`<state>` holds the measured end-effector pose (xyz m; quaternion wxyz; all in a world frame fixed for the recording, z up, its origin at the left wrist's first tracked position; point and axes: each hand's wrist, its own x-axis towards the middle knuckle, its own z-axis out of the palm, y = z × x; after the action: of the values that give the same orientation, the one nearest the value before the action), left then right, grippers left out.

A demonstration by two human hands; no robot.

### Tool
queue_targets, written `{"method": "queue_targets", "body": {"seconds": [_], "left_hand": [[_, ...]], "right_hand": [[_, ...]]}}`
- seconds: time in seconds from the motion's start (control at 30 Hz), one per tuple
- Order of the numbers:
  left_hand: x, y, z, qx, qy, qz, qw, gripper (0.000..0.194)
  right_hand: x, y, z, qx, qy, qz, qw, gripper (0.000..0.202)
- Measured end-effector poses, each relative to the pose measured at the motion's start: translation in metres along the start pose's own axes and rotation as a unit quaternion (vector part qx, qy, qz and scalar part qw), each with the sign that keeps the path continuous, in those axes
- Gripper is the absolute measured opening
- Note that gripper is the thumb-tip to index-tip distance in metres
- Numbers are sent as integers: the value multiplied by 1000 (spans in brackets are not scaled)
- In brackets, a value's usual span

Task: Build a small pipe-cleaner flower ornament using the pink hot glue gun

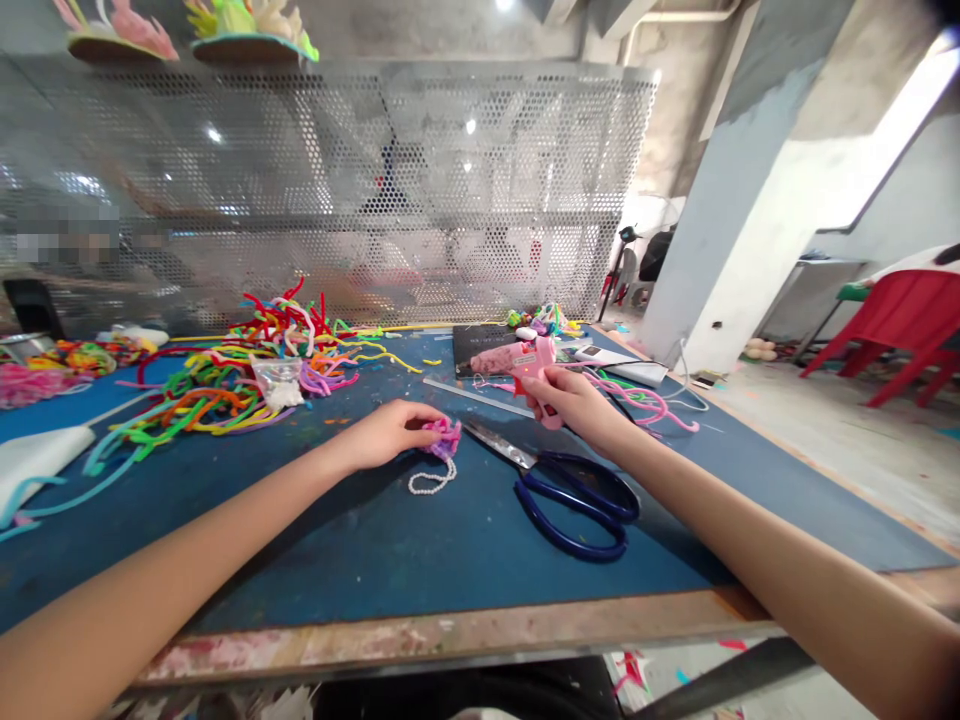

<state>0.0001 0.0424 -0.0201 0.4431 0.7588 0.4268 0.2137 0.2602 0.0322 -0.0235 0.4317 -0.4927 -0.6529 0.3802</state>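
Note:
My left hand [397,434] pinches a small pink and purple fuzzy piece [444,437] just above the blue mat. A loop of white beads [433,483] hangs from that piece and rests on the mat. Wrapped round the handle of a pink glue gun [536,365] is my right hand [566,400], with the gun's nose pointing left. Large scissors [577,498] with dark blue handles lie between my forearms, blades partly open towards the upper left. Behind them a clear strip [472,396] lies on the mat.
Tangled colourful pipe cleaners [217,385] cover the back left, beside a bag of white bits [279,384]. Pink stems [645,398] and a white device [622,364] lie at the right. A perforated metal screen [337,200] stands behind the table [360,640].

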Motion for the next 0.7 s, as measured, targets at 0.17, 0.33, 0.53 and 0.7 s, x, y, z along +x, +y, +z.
{"method": "queue_targets", "body": {"seconds": [0.17,0.33,0.53,0.7], "left_hand": [[8,-4,1,62,53,7,997,22],[6,0,3,156,89,19,984,20],[-5,7,2,80,44,-20,996,33],[-11,15,-3,41,-3,-13,999,37]], "right_hand": [[-1,1,0,-5,0,-10,1000,42],[-3,-5,1,-9,1,-2,1000,40],[-4,-9,1,-12,4,6,1000,41],[-4,-7,1,-10,4,2,1000,42]]}}
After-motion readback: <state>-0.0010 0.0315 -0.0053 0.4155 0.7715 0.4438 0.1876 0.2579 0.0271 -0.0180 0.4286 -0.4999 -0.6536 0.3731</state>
